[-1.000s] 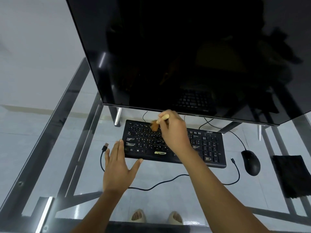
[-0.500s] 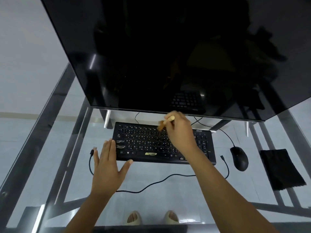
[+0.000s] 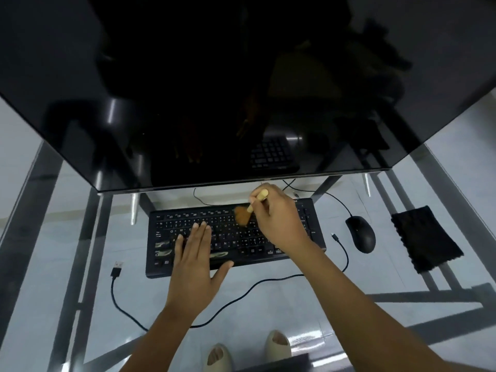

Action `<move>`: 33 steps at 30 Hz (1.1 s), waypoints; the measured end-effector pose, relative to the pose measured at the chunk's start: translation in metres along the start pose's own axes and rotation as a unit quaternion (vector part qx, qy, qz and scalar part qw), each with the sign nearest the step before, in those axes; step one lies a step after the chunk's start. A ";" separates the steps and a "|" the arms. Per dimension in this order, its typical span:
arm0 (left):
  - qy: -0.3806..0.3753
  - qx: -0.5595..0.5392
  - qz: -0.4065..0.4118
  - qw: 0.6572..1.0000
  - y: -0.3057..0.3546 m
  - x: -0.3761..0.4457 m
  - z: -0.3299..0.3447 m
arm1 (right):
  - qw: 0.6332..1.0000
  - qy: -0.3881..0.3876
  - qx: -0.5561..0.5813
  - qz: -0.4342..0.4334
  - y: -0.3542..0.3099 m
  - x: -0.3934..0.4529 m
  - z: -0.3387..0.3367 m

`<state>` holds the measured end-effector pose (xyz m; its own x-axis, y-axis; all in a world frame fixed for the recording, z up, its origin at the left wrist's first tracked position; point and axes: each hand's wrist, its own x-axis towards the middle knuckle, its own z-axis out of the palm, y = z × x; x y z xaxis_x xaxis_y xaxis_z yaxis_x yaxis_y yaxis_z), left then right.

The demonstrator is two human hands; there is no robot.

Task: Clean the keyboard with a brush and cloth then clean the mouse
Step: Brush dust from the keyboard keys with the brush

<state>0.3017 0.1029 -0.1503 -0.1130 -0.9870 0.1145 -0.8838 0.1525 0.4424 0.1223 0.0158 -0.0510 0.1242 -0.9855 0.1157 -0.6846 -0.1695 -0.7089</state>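
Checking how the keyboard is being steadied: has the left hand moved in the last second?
Yes. The left hand has moved forward off the glass table onto the keyboard, where its straight fingers now lie over the keys.

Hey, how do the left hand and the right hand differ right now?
The left hand lies flat with straight fingers on the keyboard's left half; the right hand is curled round a brush. The left holds nothing; the right sets the bristles on the upper key rows. Both are over the keyboard.
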 end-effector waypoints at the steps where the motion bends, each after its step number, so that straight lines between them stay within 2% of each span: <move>1: 0.001 0.002 0.000 1.000 0.001 0.000 0.001 | 0.999 0.038 0.001 -0.005 0.002 0.001 -0.002; 3: 0.005 0.003 0.000 1.000 0.002 0.000 0.001 | 0.997 0.055 0.050 0.008 0.003 0.001 -0.008; 5: 0.005 0.007 0.003 1.000 0.002 0.001 0.001 | 0.994 -0.023 0.091 0.049 0.002 -0.001 -0.010; 7: 0.003 0.009 0.003 1.000 0.001 0.001 0.002 | 0.996 -0.069 0.053 0.031 0.002 -0.004 -0.008; 9: -0.001 0.007 0.001 1.000 0.001 0.001 0.001 | 1.000 -0.003 0.014 -0.009 0.007 -0.002 -0.007; 11: -0.003 0.005 0.001 1.000 0.002 0.001 0.001 | 0.998 0.057 0.030 -0.017 0.006 -0.001 -0.012; 12: -0.003 0.005 0.002 1.000 0.002 0.001 0.000 | 0.997 0.047 0.053 -0.003 0.007 0.000 -0.015; 15: -0.004 0.003 0.004 1.000 0.000 0.001 0.000 | 0.993 -0.082 0.066 0.047 0.002 -0.004 -0.016; 16: -0.004 0.002 0.004 1.000 0.000 0.001 -0.001 | 0.995 -0.082 0.038 0.030 0.003 -0.005 -0.014; 18: -0.006 -0.002 0.004 1.000 0.001 0.001 -0.002 | 1.000 -0.003 -0.014 -0.007 0.006 -0.004 -0.015; 20: -0.007 -0.004 0.007 1.000 0.003 0.001 -0.002 | 1.000 0.026 0.010 -0.013 0.006 -0.004 -0.019; 22: -0.006 -0.001 0.008 1.000 0.003 0.001 -0.003 | 0.996 -0.055 0.065 0.030 0.001 -0.005 -0.021; 24: -0.009 0.004 0.008 1.000 0.003 0.002 -0.002 | 0.989 -0.136 0.038 0.037 -0.001 -0.009 -0.022; 25: -0.011 0.006 0.007 1.000 0.004 0.002 -0.002 | 0.991 -0.132 0.013 0.024 0.001 -0.011 -0.021; 27: -0.016 0.009 0.005 1.000 0.007 0.004 -0.002 | 0.999 -0.037 -0.012 -0.001 0.004 -0.012 -0.023; 29: -0.016 0.011 0.008 1.000 0.009 0.006 -0.003 | 0.999 0.011 0.032 0.002 0.009 -0.014 -0.026; 31: -0.017 0.012 0.014 1.000 0.009 0.009 -0.003 | 0.995 -0.048 0.077 0.046 0.008 -0.017 -0.028; 33: -0.023 0.016 0.020 0.999 0.011 0.011 -0.003 | 0.995 -0.084 0.040 0.035 0.013 -0.023 -0.026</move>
<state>0.2923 0.0939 -0.1412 -0.1688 -0.9814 0.0911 -0.8917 0.1915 0.4102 0.0919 0.0363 -0.0446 0.2008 -0.9784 -0.0494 -0.6377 -0.0923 -0.7648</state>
